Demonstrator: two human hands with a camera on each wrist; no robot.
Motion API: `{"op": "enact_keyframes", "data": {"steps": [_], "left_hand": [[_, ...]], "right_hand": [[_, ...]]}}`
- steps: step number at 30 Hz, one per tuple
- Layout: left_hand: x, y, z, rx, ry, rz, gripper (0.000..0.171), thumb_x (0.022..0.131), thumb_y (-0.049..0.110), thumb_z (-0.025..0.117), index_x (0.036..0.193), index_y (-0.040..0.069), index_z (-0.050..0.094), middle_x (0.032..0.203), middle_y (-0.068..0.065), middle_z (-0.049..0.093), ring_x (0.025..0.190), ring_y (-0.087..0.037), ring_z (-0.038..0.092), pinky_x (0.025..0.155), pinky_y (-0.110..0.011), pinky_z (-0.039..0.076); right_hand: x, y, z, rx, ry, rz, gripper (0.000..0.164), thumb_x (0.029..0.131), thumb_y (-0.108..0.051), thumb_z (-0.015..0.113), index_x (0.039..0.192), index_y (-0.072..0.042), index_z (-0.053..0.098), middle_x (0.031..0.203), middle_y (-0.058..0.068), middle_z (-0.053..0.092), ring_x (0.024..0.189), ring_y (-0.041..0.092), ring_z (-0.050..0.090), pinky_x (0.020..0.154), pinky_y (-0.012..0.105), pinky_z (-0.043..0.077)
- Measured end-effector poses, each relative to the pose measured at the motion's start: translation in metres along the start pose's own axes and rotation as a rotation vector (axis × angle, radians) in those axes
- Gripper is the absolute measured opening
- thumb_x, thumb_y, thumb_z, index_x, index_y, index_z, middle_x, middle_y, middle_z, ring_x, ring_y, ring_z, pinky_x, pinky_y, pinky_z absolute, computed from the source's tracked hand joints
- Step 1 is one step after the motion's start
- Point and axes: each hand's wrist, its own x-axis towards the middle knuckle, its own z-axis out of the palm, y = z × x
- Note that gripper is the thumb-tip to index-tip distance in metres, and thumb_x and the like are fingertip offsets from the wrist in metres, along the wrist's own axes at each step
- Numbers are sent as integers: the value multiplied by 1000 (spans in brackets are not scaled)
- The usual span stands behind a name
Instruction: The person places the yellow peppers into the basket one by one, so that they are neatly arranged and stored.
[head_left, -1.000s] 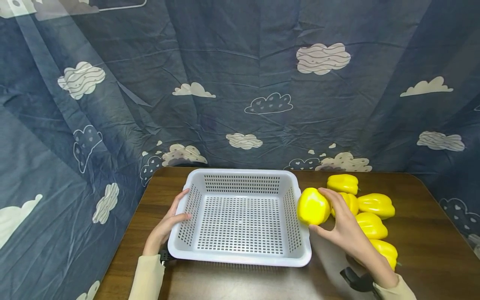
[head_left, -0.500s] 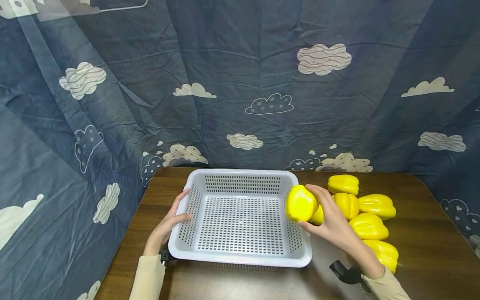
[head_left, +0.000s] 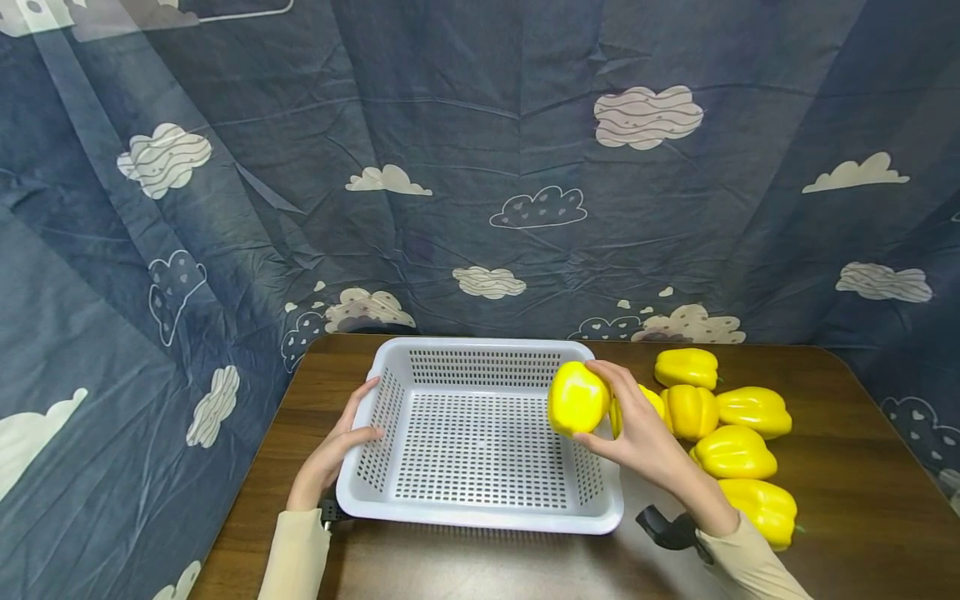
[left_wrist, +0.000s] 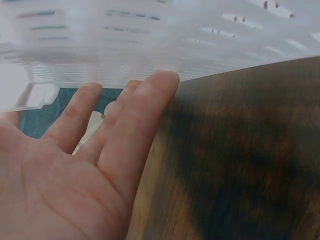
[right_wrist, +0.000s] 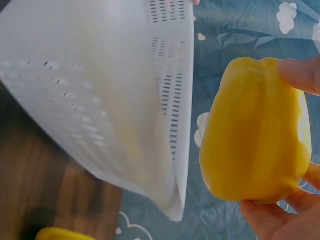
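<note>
In the head view a yellow bell pepper (head_left: 577, 398) is held up over the right end of a white perforated plastic basket (head_left: 480, 520). My right hand (head_left: 637, 437) grips it from the right, thumb on one side and fingers on the other. The right wrist view shows the same pepper (right_wrist: 255, 135) raised beside the basket wall (right_wrist: 100, 100). My left hand (head_left: 333, 450) holds the basket's left rim, thumb over the edge. From the left wrist, its fingers (left_wrist: 135, 130) reach up against the outside of the basket.
Several more yellow bell peppers (head_left: 735, 452) lie grouped on the brown wooden table (head_left: 847, 467) to the right of the basket; one is partly hidden behind my right hand. A dark blue cloth (head_left: 465, 208) with white clouds hangs behind the table.
My right hand has carried the bell pepper left and slightly up, from the basket's right rim to above its inside. My left hand and the basket stay where they were.
</note>
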Motion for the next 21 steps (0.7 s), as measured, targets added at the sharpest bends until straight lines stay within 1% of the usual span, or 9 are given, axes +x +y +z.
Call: {"op": "enact_keyframes", "data": {"steps": [4, 11, 21], "left_hand": [[0, 0, 0, 1, -2, 1, 80, 89, 2, 51, 152, 28, 10, 152, -18, 8, 126, -46, 28, 84, -50, 45], [-1, -1, 0, -11, -15, 13, 80, 90, 1, 51, 153, 26, 9, 153, -18, 6, 127, -46, 27, 84, -50, 45], [1, -2, -1, -4, -5, 3, 80, 90, 3, 52, 152, 29, 10, 153, -18, 8, 127, -47, 27, 84, -52, 45]], "right_hand": [[6, -3, 4, 11, -21, -1, 90, 68, -21, 86, 141, -4, 36, 140, 15, 38, 118, 33, 46, 92, 58, 40], [16, -10, 10, 35, -46, -12, 91, 66, -16, 85, 141, -4, 36, 141, 14, 37, 121, 32, 44, 95, 57, 39], [26, -21, 23, 63, -74, -30, 91, 66, -19, 86, 141, -7, 36, 140, 12, 38, 120, 30, 46, 95, 53, 40]]}}
